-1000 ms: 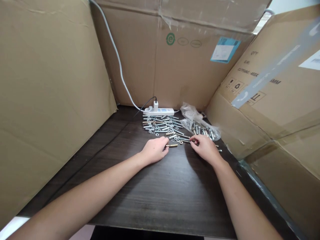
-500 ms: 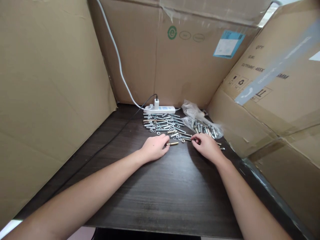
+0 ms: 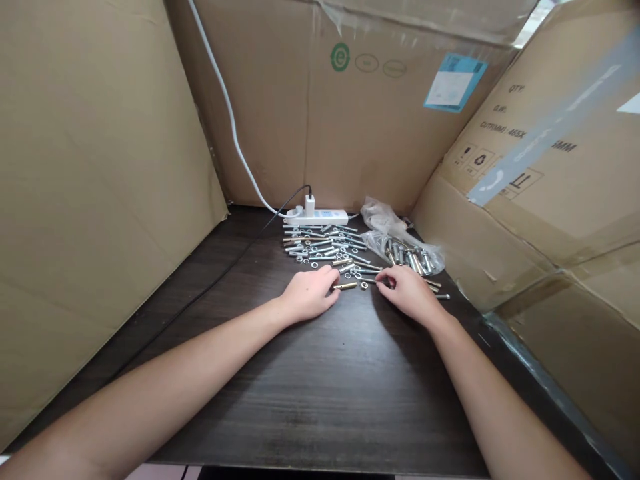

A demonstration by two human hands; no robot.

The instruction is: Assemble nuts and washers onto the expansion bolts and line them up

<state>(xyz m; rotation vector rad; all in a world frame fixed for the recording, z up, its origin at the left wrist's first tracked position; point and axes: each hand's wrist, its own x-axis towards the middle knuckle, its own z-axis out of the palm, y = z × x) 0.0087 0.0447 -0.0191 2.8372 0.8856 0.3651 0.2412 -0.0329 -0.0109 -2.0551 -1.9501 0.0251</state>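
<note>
My left hand (image 3: 309, 292) rests at the near side of the hardware pile, its fingers closed on one end of a brass-coloured metal sleeve (image 3: 347, 286) that points right. Across from it, my right hand (image 3: 409, 292) is curled, thumb and fingertips at the right end of a thin bolt (image 3: 369, 281) lying at the pile's edge. My fingers hide that end. A nut (image 3: 365, 286) sits between the two hands. Behind them spread several silver bolts (image 3: 321, 259) and washers (image 3: 315, 265).
A white power strip (image 3: 330, 217) with a plugged-in charger (image 3: 310, 205) stands behind the pile. Right of it lies a clear plastic bag (image 3: 383, 217) with more bolts (image 3: 410, 257). A black cable (image 3: 210, 285) crosses the dark table (image 3: 310, 400). Cardboard walls (image 3: 270, 120) enclose three sides.
My right hand has shifted slightly left, along the thin bolt. My left hand keeps its hold on the sleeve. The whole view has moved a little.
</note>
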